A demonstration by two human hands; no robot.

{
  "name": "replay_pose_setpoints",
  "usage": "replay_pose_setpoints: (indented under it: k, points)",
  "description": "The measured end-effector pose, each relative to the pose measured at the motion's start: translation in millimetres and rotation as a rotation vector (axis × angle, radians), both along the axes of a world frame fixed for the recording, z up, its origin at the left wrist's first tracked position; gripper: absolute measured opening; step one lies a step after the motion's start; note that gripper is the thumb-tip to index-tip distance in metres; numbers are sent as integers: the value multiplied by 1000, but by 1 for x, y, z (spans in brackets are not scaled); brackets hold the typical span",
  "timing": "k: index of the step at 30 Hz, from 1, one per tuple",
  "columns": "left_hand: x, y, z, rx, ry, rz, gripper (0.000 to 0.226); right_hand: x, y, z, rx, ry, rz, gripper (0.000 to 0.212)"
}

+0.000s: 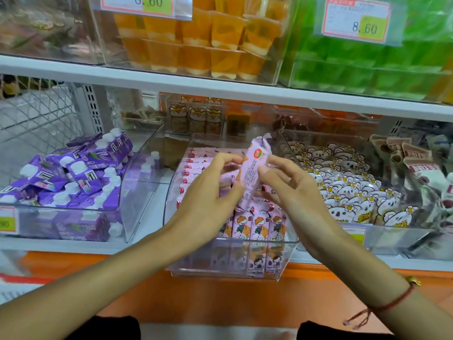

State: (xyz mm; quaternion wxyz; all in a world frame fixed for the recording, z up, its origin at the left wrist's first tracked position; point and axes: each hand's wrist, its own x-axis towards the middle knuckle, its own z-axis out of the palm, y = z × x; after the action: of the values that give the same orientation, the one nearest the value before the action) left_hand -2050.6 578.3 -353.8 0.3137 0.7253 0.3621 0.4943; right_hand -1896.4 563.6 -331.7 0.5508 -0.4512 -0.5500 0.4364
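Note:
A pink snack packet (pixel 252 168) stands upright above a clear plastic bin (pixel 277 273) on the middle shelf. My left hand (pixel 210 192) pinches the packet's left side with thumb and fingers. Its right side is pinched by my right hand (pixel 291 190). The bin holds several more pink packets (pixel 257 227) with a cartoon child printed on them, standing in rows at the front and lying flat behind my hands.
A clear bin of purple spouted pouches (pixel 73 177) sits to the left. To the right is a bin of white koala-print packets (pixel 350 192). Above the white shelf edge (pixel 171 79) are orange jelly cups (pixel 196 45) and green packs (pixel 367 65).

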Motion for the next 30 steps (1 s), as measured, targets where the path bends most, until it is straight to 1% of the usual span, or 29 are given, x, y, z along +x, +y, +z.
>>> replay_pose_setpoints:
  k: [2,4,6,8,10,12,15,18,21,25,30]
  points:
    - [0,1,0,31,8,38,32,-1,-1,-1,50,-18,-67,26]
    - [-1,1,1,32,-30,31,33,-3,-2,-1,105,-82,-94,26]
    - [-1,2,1,6,-70,3,29,-3,-2,-1,123,-139,-86,26]
    - [-1,3,2,-31,-85,-6,29,0,0,-1,116,-141,-63,22]
    - [0,4,4,-82,-97,-21,28,4,1,0,107,-142,-34,18]
    - [0,5,6,-149,-105,-42,26,6,1,0,119,-184,-18,18]
    - [1,2,10,-307,-182,-83,20,7,1,0,125,-234,-16,19]
    - [3,-4,16,-491,-246,-116,18,6,1,1,69,-222,-37,13]
    - [3,-6,22,-610,-264,-125,28,5,2,3,-19,-209,-39,20]
    - [4,-6,28,-678,-288,-100,36,6,3,4,-69,-203,-6,22]
    - [4,-5,28,-695,-274,-86,35,6,5,2,-81,-232,1,24]
